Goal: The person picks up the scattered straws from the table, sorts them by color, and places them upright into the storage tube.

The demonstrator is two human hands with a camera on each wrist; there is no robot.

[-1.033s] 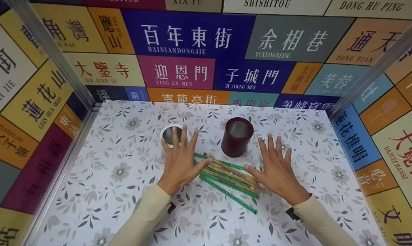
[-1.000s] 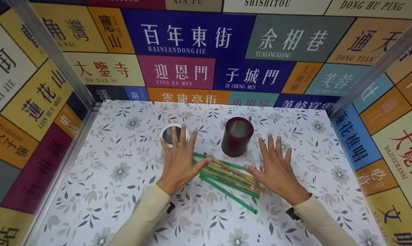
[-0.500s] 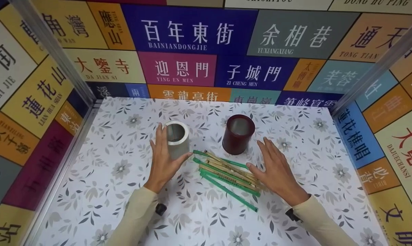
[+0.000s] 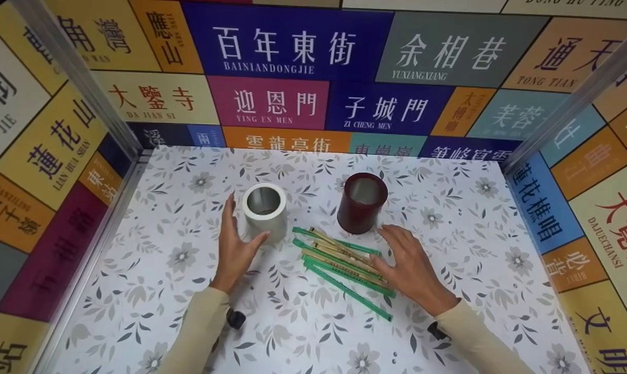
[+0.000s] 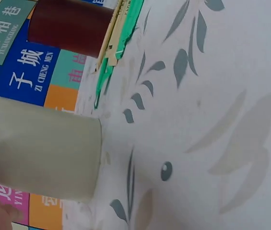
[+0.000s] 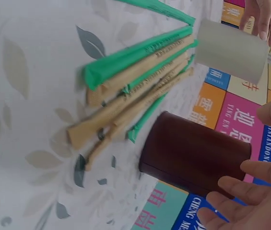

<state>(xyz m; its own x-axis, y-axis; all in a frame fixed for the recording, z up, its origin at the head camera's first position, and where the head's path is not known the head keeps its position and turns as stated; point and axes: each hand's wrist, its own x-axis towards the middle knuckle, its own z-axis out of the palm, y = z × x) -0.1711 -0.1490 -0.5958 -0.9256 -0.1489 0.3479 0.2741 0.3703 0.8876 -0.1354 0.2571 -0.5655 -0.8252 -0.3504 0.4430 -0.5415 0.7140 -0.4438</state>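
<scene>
In the head view my left hand (image 4: 235, 254) stands beside a white cylindrical cup (image 4: 268, 226), fingers along its left side and thumb pointing toward its front. Only bits of that hand show at the edge of the left wrist view, by the cup's pale wall (image 5: 39, 148). My right hand (image 4: 413, 267) is over the right end of a loose pile of slim green and tan wrapped sticks (image 4: 344, 259) with small print. Its fingers reach toward a dark red cup (image 4: 362, 210). In the right wrist view, relaxed fingertips overlap this cup's wall (image 6: 193, 153).
A white tabletop (image 4: 152, 275) with a grey leaf pattern carries everything. Colourful panels (image 4: 292, 47) with large characters stand behind and on both sides, with clear corner posts (image 4: 84, 88) between them. Both cups stand upright behind the pile.
My left hand has moved left from over the white cup and sticks to the cup's left side, uncovering its opening. My right hand has dipped slightly left, its fingers drawn closer together.
</scene>
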